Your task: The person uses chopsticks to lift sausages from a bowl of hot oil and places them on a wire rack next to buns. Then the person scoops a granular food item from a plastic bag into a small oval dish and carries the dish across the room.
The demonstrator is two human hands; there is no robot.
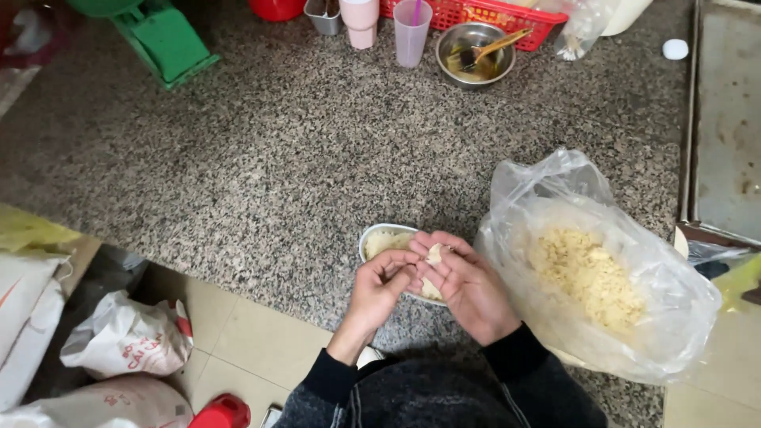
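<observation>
**Hands shaping a dough piece above a small dish: points of possible loss**

The right hand (468, 287) lies palm-up and half-cupped, a small pale lump of dough (434, 254) resting on its fingers near the tips. The left hand (382, 281) curls in from the left, thumb and fingertips pinching at the lump's edge; neither hand is fully closed, and how firmly the pinch bites cannot be told. Both hands sit directly over a small oval metal dish holding pale filling (382, 238), which stands at the near edge of the speckled granite counter (277, 158). Just right of the hands a clear plastic bag of yellow crumbly mixture (587, 277) stands open, its rim slack. At the far side are a steel bowl with a brush (474, 54), a pink translucent cup (412, 32) and a red plastic basket (491, 14). White sacks (127, 341) lie on the floor, near left.

Risks, as judged: the lump is supported only by open fingers, so a tilt of the palm could drop it past the dish; the dish overhangs near the counter edge and a downward press could tip it; a sleeve could drag the slack bag over.
</observation>
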